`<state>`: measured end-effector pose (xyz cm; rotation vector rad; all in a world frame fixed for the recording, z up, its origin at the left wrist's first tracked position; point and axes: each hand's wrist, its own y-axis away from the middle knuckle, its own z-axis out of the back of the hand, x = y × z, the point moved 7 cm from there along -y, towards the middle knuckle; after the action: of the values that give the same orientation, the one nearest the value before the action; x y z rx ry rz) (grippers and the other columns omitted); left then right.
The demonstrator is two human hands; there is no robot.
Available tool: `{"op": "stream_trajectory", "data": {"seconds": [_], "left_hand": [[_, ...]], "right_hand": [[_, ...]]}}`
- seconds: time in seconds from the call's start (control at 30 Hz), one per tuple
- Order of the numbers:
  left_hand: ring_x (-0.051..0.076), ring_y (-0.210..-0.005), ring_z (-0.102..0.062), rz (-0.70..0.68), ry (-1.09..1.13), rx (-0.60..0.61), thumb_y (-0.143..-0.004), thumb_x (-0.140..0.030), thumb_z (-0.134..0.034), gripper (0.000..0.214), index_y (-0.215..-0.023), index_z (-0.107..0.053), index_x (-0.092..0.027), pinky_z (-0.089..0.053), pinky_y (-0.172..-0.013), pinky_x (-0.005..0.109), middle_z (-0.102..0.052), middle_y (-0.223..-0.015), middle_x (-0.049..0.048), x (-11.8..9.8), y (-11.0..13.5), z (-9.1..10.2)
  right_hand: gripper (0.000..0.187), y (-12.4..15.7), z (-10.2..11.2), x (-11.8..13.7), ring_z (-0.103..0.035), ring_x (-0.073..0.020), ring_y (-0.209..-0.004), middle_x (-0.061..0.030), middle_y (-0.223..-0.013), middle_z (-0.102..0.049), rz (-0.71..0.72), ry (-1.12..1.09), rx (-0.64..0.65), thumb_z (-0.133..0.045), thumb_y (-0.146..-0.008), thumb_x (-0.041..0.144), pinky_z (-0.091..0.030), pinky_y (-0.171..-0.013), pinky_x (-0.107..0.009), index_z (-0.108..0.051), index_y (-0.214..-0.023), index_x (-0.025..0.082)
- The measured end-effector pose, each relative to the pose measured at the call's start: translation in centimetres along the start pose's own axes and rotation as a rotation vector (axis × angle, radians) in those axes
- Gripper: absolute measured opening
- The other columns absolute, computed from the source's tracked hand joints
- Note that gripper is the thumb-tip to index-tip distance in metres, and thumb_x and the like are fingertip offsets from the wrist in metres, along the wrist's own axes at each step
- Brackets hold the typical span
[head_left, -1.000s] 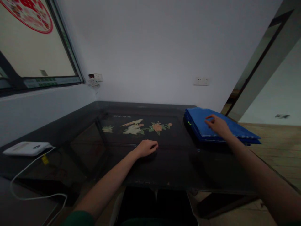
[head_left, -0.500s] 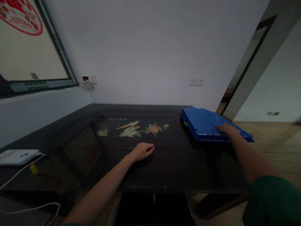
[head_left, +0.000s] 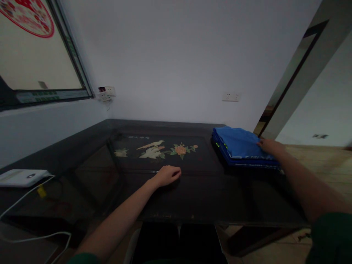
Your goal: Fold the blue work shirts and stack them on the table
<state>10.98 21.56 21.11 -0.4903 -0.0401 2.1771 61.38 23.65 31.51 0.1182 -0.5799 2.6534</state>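
A stack of flat, folded blue plastic-looking bags [head_left: 233, 141] lies on the dark table's right side. White print runs along its front edge, and small yellow-green bits show at its left. My right hand [head_left: 271, 146] is at the stack's right side, its fingertips pinched on the top bag; the held edge is partly hidden behind the fingers. Near the middle of the table rests my left hand [head_left: 167, 175], loosely curled with nothing seen in it. It sits just in front of an inlaid bird-and-flower picture [head_left: 152, 148], apart from the stack.
The glossy dark table [head_left: 198, 198] meets the wall at the back. At its left edge lies a white device [head_left: 22, 178] with a white cable [head_left: 24, 200] hanging down. Wall sockets [head_left: 231, 96] are behind, and a window [head_left: 27, 62] is at upper left.
My right hand has shifted slightly right and up, drawing the top bag's right side with it. The bag's right corner no longer sticks out. My left hand stays put.
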Motion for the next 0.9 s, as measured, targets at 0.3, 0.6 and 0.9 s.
{"op": "stream_trajectory", "data": {"seconds": [0.3,0.6,0.9], "left_hand": [[0.013,-0.064,-0.056,-0.009,0.062,-0.023,-0.086,-0.02,-0.049,0.015,-0.083,-0.064,-0.02,-0.036,-0.061,0.021,-0.064,-0.072,-0.0006,-0.8,0.0,0.3],[0.014,-0.081,-0.06,-0.096,0.513,-0.147,-0.09,-0.02,-0.047,0.018,-0.092,-0.065,-0.016,-0.045,-0.073,0.024,-0.067,-0.089,0.0033,-8.4,-3.0,3.4],[0.023,-0.101,-0.059,0.086,0.641,-0.576,-0.08,-0.027,-0.063,0.041,-0.119,-0.051,-0.017,-0.047,-0.093,0.038,-0.062,-0.111,0.0112,-9.2,-4.2,4.4]], "right_hand": [[0.026,-2.0,5.2,5.4,-0.047,-0.0131,-0.057,-0.0154,-0.081,-0.066,0.123,0.195,0.17,-0.06,-0.086,0.035,-0.031,-0.062,-0.033,-0.071,-0.078,0.013],[0.041,2.3,15.5,20.6,-0.048,-0.0105,-0.059,-0.0033,-0.063,-0.057,0.515,0.023,-0.128,-0.051,-0.091,0.042,-0.032,-0.063,-0.028,-0.06,-0.063,0.014],[0.044,12.0,19.9,28.5,-0.038,-0.0086,-0.056,0.0024,-0.056,-0.04,0.737,-0.424,-0.058,-0.045,-0.091,0.042,-0.027,-0.057,-0.026,-0.045,-0.056,0.017]]}}
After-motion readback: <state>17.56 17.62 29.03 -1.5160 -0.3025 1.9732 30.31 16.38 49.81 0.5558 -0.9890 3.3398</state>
